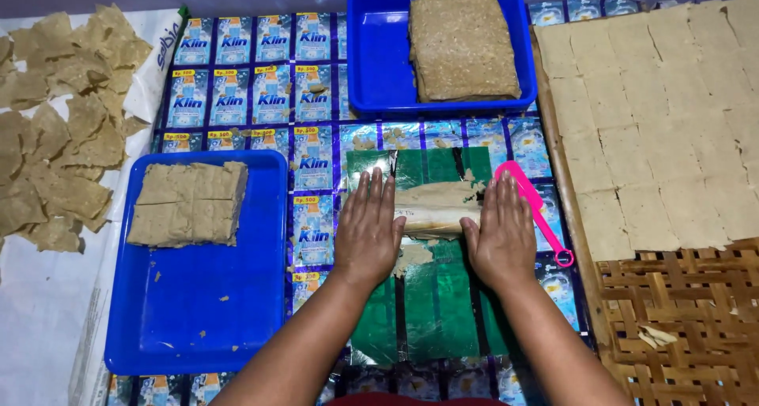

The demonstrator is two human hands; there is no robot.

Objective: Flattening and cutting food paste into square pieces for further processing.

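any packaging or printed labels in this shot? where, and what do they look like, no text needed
Sachet mat: sheet of joined small rectangular sachets covering the floor under both trays; blue and silver with yellow strips and a small bottle picture.
White sack: upper left, under the torn brown pieces; white with dark lettering and a green edge.
Green sheet: under both hands; plain green, black tape strips, no print visible.

One head-worn camera looks steeply down, close over the floor work area: green mat (431,295) near centre, blue trays (198,311) left and far, woven bamboo rack (688,311) right.
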